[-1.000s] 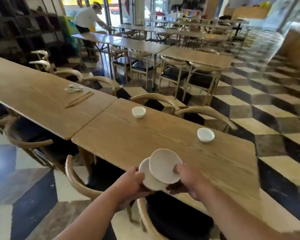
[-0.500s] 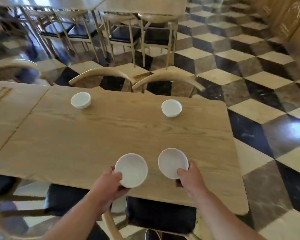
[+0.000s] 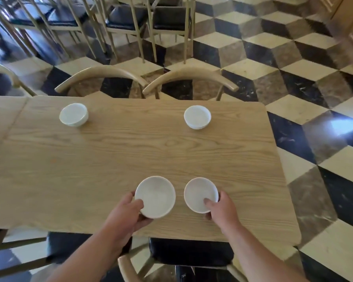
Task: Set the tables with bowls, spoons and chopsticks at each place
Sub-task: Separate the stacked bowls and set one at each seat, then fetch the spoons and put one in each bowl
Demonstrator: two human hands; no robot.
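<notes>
Head view, straight down: shows cube-patterned marble floor (image 3: 293, 58), then one wooden table (image 3: 130, 151) with two curved-back chairs (image 3: 102, 73) tucked at its far side. Carries two far bowls (image 3: 73, 115), one before each chair; no spoons or chopsticks visible. Nearer: left bowl (image 3: 155, 197) and right bowl (image 3: 200, 195), overlapped a second ago, now parted and side by side at the near edge, contact with wood unclear. Likely means setting the near places. Gripped by left hand (image 3: 126, 216) and right hand (image 3: 222, 208), thumbs (image 3: 137, 205) inside rims, fingers (image 3: 146, 219) curled beneath.
</notes>
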